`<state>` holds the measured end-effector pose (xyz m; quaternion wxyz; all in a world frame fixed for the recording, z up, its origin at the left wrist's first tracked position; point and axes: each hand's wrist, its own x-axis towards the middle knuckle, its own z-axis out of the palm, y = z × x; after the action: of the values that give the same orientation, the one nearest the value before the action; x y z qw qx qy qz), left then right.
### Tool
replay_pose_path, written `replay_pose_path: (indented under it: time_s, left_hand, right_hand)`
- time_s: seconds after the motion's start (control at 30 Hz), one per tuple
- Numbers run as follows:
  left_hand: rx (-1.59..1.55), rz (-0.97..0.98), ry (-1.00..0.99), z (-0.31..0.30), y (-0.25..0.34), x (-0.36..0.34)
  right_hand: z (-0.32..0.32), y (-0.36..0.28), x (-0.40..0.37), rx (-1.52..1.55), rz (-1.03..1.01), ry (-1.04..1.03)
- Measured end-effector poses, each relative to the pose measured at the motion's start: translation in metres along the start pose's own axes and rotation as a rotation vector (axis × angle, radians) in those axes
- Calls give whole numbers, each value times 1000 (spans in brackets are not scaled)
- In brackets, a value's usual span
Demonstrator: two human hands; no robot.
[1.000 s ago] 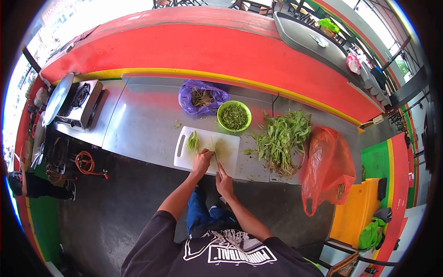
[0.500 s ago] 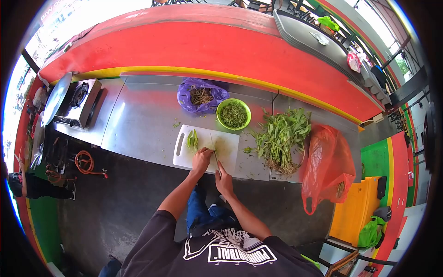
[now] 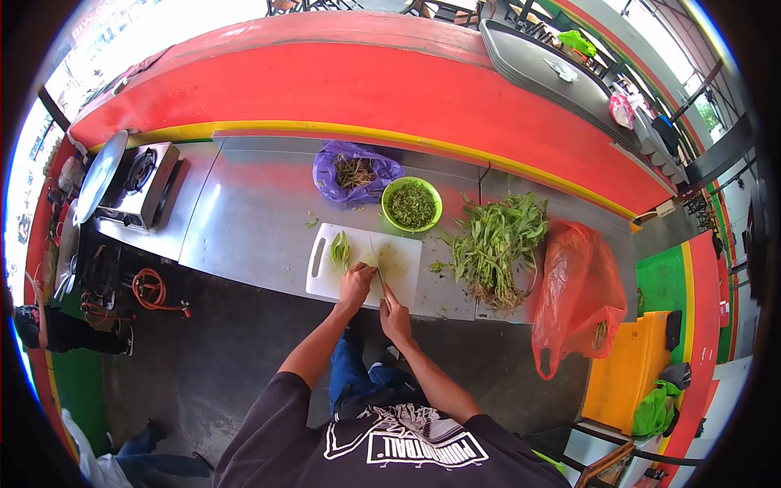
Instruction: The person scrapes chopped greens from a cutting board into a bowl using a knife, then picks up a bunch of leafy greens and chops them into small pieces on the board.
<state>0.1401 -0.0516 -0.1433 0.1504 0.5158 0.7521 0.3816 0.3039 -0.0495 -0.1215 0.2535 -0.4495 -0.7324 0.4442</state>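
On the white cutting board (image 3: 324,281), my left hand (image 3: 355,285) is closed over a small bunch of leafy greens (image 3: 340,250), whose leaf tips stick out past my fingers. My right hand (image 3: 395,318) grips a knife (image 3: 375,259) by its handle, which my fingers mostly cover. The thin blade points away from me, close beside my left fingertips. Behind the board stands a lime-green bowl (image 3: 440,205) filled with chopped greens (image 3: 411,203). A large pile of uncut leafy greens (image 3: 500,248) with roots lies to the right.
A purple plastic bag (image 3: 327,175) of root trimmings sits at the back of the steel counter (image 3: 244,220). A red plastic bag (image 3: 579,285) hangs over the right front edge. Far left is a portable gas stove (image 3: 142,183). Another person (image 3: 134,462) is at lower left.
Both my hands, the knife and the greens stay almost in place. At lower left, more of another person in jeans and a light top has come into view.
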Motion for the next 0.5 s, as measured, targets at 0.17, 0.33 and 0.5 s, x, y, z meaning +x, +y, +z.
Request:
replay_pose_path:
  time_s: [0.17,0.33,0.5]
  left_hand:
    - [-3,23,-1,-1,0,1]
    - [84,102,-6,-7,6,-4]
    - [51,-5,-4,-4,4,2]
  right_hand:
    - [-5,-6,0,-37,23,-28]
    - [-2,-10,17,-73,20,-34]
    - [1,-6,3,-43,67,-38]
